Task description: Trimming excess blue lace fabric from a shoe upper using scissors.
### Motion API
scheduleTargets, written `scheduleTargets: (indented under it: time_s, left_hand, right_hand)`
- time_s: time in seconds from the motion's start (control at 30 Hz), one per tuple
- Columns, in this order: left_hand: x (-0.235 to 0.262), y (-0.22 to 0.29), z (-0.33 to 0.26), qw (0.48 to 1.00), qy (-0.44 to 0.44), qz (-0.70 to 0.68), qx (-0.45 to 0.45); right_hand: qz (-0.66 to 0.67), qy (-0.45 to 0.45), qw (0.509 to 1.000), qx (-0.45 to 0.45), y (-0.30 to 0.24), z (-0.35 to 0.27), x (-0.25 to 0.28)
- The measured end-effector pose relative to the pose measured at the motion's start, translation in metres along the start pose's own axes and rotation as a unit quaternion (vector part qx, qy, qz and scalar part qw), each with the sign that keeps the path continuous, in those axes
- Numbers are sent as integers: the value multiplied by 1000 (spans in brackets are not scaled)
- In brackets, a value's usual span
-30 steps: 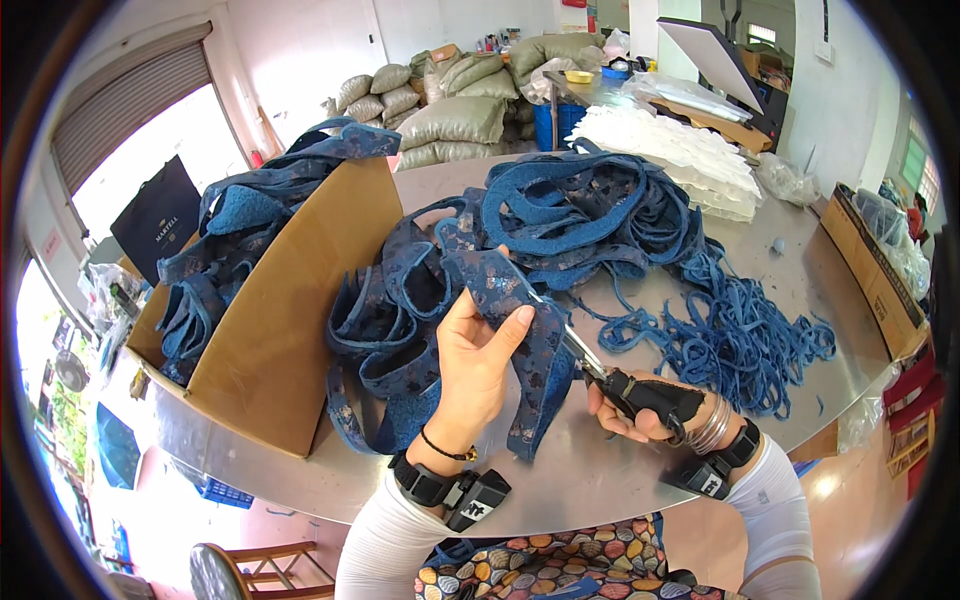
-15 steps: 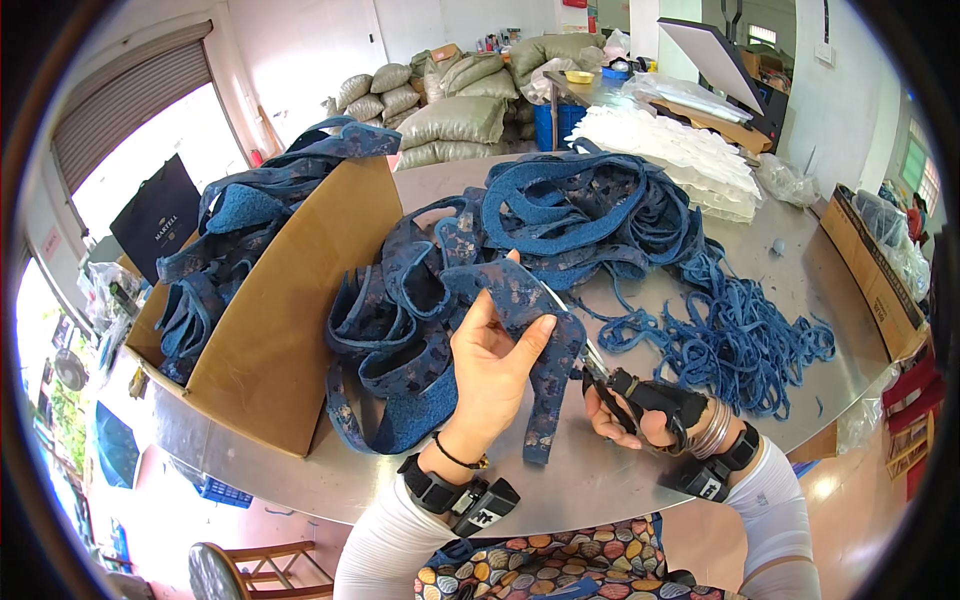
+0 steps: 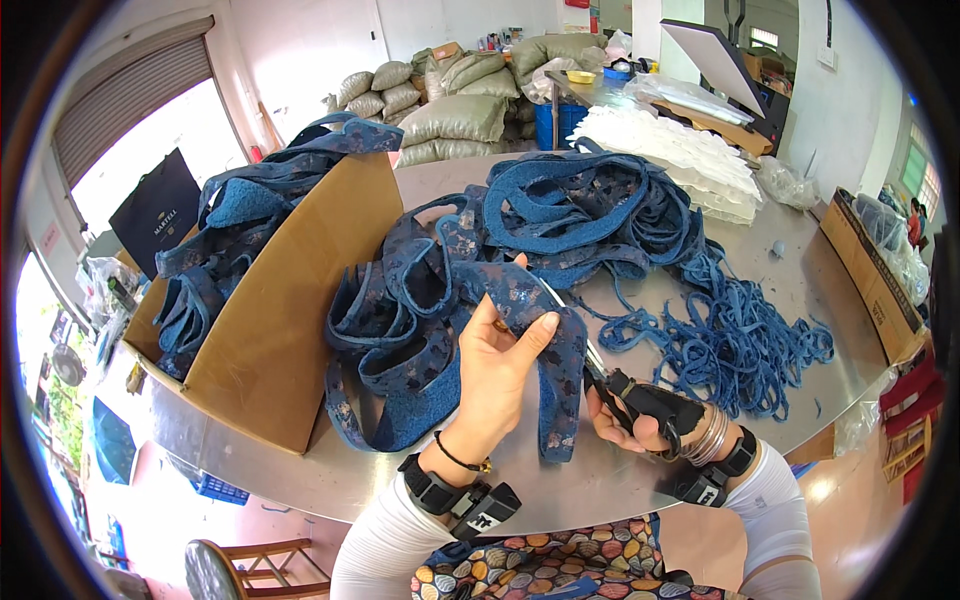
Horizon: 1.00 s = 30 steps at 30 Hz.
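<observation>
Left hand, now pinching the blue patterned strip higher, feeds it onward as the right hand grips black-handled scissors along its edge.

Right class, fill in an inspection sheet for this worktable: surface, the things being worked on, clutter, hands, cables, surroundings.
Surface: round metal table, shiny.
Job's things: blue patterned strip draped over the left hand; black-handled scissors cutting along its edge.
Clutter: heap of blue strips; thin blue trimmings; cardboard box holding more strips.
Hands: left hand holds the strip up, fingers spread; right hand grips the scissors.
Cables: nothing seen.
Surroundings: stacked sacks, white stack, roller shutter, wooden chair.
</observation>
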<state>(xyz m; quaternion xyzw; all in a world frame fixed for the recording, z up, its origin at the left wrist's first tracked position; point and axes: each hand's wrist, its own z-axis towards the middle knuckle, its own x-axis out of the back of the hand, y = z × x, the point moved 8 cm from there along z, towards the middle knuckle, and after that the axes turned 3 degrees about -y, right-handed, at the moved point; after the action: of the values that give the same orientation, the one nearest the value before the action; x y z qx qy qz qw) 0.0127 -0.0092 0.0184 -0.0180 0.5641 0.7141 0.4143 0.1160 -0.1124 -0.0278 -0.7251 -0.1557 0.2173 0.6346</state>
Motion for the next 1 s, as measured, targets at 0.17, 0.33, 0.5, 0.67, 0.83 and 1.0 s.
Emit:
scheduleTargets:
  time_s: [0.17,0.33,0.5,0.67,0.83,1.0]
  left_hand:
    - [6,1,3,999,6,24,37]
    - [23,2,12,989,-16,-28,142]
    - [26,10,15,995,-32,28,96]
    - [20,17,14,996,-20,72,42]
    - [20,18,12,996,-14,84,27]
    - [21,16,13,996,-14,80,25]
  right_hand:
    - [4,11,1000,8,-5,1,0]
    - [-125,40,991,35,-9,1,7]
    - [-158,38,985,54,-9,3,6]
    - [-156,33,983,89,-14,3,4]
    - [-133,26,988,78,-12,4,3]
    - [-105,24,993,41,2,4,10]
